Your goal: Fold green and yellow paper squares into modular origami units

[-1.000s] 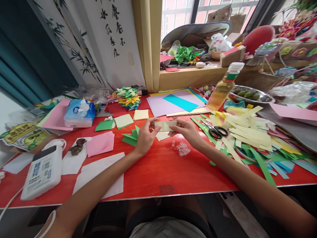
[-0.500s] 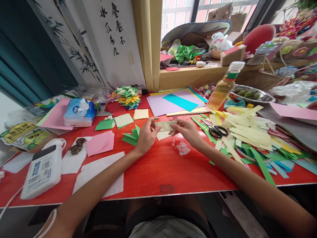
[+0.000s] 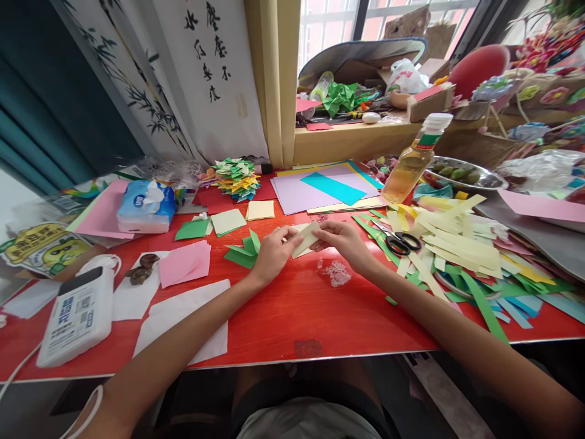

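Note:
Between my two hands is a small folded strip of pale cream paper [image 3: 305,238], tilted with its right end higher. My left hand [image 3: 275,253] pinches its lower left end, thumb on top. At the other end, the fingers of my right hand [image 3: 342,242] are closed on the strip. Part of another pale sheet lies beneath, mostly hidden by the hands. Just left of my left hand are folded green paper pieces [image 3: 244,251]. White crumbs [image 3: 338,274] lie on the red table [image 3: 283,323] below my right hand.
Black-handled scissors [image 3: 402,243] lie right, beside a heap of cut paper strips [image 3: 461,244]. Behind stand a bottle [image 3: 414,161] and a metal bowl [image 3: 493,178]. Leftward are pink sheets [image 3: 185,263], a tissue pack [image 3: 146,207], a white device [image 3: 77,317] and a folded-paper stack [image 3: 236,180].
The paper strip has gone from nearly level to slanted, its left end lower. My left hand has shifted slightly down and right; both hands still grip the strip.

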Demonstrator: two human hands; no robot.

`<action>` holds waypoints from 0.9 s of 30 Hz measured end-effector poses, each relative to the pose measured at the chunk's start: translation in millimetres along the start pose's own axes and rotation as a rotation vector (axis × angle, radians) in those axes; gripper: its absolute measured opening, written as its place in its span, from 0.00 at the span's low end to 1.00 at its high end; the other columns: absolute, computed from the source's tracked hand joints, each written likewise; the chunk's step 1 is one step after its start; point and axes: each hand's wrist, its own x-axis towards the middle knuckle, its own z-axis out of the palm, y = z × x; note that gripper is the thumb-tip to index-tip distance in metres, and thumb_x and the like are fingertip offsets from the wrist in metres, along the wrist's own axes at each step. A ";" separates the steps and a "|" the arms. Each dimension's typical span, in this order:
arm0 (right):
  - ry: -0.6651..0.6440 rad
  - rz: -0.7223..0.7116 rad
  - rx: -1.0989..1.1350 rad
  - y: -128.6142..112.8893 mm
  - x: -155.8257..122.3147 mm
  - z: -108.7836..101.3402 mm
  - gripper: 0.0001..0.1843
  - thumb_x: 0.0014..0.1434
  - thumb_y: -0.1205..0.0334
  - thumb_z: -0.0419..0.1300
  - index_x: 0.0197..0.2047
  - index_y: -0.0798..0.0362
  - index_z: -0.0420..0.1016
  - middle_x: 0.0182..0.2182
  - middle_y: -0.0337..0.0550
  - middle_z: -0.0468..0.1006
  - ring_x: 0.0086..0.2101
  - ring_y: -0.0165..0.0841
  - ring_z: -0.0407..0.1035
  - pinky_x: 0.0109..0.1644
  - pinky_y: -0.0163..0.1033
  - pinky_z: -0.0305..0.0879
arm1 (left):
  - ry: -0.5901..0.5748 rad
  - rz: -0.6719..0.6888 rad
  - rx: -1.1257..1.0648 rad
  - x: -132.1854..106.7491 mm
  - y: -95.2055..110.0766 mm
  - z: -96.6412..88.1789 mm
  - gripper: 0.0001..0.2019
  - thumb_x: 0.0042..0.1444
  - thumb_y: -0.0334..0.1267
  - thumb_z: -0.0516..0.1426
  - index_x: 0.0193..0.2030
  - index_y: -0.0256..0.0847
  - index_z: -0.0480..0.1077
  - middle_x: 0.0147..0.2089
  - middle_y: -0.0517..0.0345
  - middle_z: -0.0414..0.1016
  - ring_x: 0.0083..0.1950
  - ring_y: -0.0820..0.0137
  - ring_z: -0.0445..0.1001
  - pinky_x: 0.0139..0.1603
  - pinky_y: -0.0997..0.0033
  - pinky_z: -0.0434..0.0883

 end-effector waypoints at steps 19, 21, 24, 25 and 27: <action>0.006 0.060 0.155 0.4 -3.2 7.4 0.12 0.51 0.54 0.58 0.30 0.56 0.68 0.28 0.42 0.75 0.32 0.31 0.71 0.41 0.40 0.69 | -0.024 -0.071 -0.222 -0.2 3.4 2.8 0.09 0.53 0.41 0.51 0.27 0.39 0.63 0.28 0.62 0.65 0.29 0.75 0.62 0.32 0.75 0.62; 0.005 0.069 0.172 1.8 -3.9 8.6 0.13 0.50 0.53 0.58 0.30 0.56 0.69 0.28 0.42 0.75 0.32 0.32 0.72 0.41 0.41 0.69 | -0.025 -0.074 -0.212 -0.3 2.9 3.1 0.09 0.53 0.41 0.51 0.27 0.39 0.63 0.27 0.62 0.64 0.29 0.75 0.61 0.32 0.75 0.62; 0.005 0.073 0.211 4.8 -4.3 10.5 0.14 0.50 0.52 0.59 0.30 0.57 0.68 0.28 0.42 0.75 0.31 0.32 0.72 0.41 0.41 0.69 | -0.005 -0.066 -0.223 -1.2 2.9 3.6 0.09 0.54 0.42 0.50 0.27 0.39 0.62 0.27 0.62 0.63 0.29 0.75 0.61 0.32 0.75 0.61; 0.003 0.070 0.218 5.7 -4.3 11.0 0.15 0.50 0.52 0.59 0.30 0.57 0.68 0.29 0.42 0.75 0.31 0.32 0.71 0.40 0.41 0.68 | 0.003 -0.061 -0.229 -1.5 2.9 3.9 0.10 0.54 0.42 0.50 0.27 0.39 0.62 0.27 0.62 0.63 0.29 0.75 0.61 0.32 0.75 0.61; 0.001 0.061 0.218 6.9 -4.4 11.7 0.15 0.50 0.51 0.58 0.30 0.57 0.68 0.28 0.42 0.74 0.31 0.32 0.71 0.40 0.40 0.68 | 0.012 -0.055 -0.227 -2.0 2.4 4.6 0.09 0.54 0.41 0.50 0.27 0.39 0.61 0.27 0.62 0.63 0.29 0.75 0.61 0.32 0.76 0.62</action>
